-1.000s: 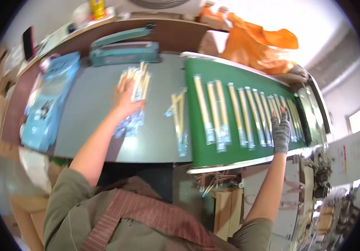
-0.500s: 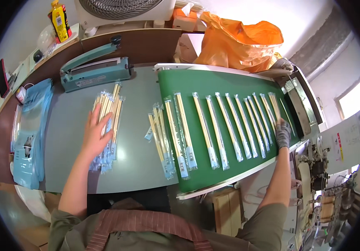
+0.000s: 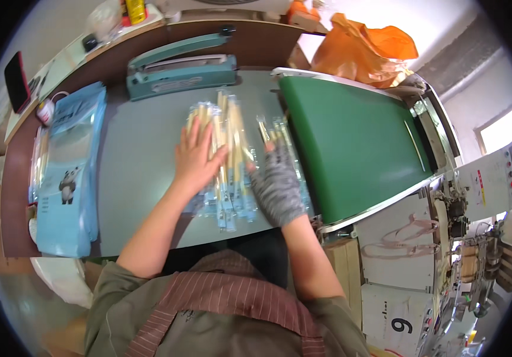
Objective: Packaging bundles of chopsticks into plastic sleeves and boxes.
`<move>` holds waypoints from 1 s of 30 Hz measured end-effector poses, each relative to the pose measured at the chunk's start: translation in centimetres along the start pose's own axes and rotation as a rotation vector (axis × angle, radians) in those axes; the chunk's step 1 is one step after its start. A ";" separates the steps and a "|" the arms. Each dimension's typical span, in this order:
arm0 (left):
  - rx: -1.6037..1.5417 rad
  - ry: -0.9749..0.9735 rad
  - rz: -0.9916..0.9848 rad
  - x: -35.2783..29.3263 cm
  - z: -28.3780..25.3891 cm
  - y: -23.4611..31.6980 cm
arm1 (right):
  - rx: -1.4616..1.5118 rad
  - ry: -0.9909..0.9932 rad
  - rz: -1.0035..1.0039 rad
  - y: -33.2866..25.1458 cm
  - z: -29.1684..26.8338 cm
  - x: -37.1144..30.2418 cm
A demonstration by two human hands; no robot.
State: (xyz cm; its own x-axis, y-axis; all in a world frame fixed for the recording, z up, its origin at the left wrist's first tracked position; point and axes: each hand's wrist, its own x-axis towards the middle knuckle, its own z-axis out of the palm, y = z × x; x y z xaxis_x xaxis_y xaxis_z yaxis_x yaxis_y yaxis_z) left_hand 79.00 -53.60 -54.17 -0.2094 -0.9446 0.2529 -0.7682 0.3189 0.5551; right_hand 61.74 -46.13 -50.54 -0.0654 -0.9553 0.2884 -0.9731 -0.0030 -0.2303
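A pile of clear-wrapped chopsticks [image 3: 234, 125] with light-blue lower ends lies on the grey tabletop. My bare left hand [image 3: 197, 156] rests on the pile's left side, fingers spread and thumb pointing right. Just right of it, my right hand [image 3: 277, 185], in a grey fingertip-less glove, lies over more wrapped chopsticks [image 3: 284, 132] beside the belt's edge. Its thumb and forefinger are apart and touch the packs; the other fingers are partly hidden. The green conveyor belt [image 3: 351, 143] carries a single thin pale stick [image 3: 414, 146] near its far right end.
A teal hand sealer [image 3: 181, 77] stands at the back of the table. Blue printed bags [image 3: 68, 178] are stacked at the left. An orange plastic bag [image 3: 357, 53] sits behind the belt. Machinery with a control panel [image 3: 500, 178] stands at the right.
My right hand has swept left from the belt's far end to the tabletop. The row of wrapped chopsticks has left the belt and is gathered by my hands. The view has shifted.
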 end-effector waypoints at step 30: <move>0.185 -0.045 -0.278 2.9 -5.9 -6.0 | 0.431 0.061 0.074 13.7 -4.7 15.7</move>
State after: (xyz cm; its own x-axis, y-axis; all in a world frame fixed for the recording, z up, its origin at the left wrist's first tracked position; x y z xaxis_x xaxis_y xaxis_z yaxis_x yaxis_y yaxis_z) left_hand 86.55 -57.78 -52.14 0.0001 -0.9972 0.0746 -0.8956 0.0331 0.4437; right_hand 46.37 -59.74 -44.78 -0.1567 -0.9384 0.3080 -0.7851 -0.0708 -0.6153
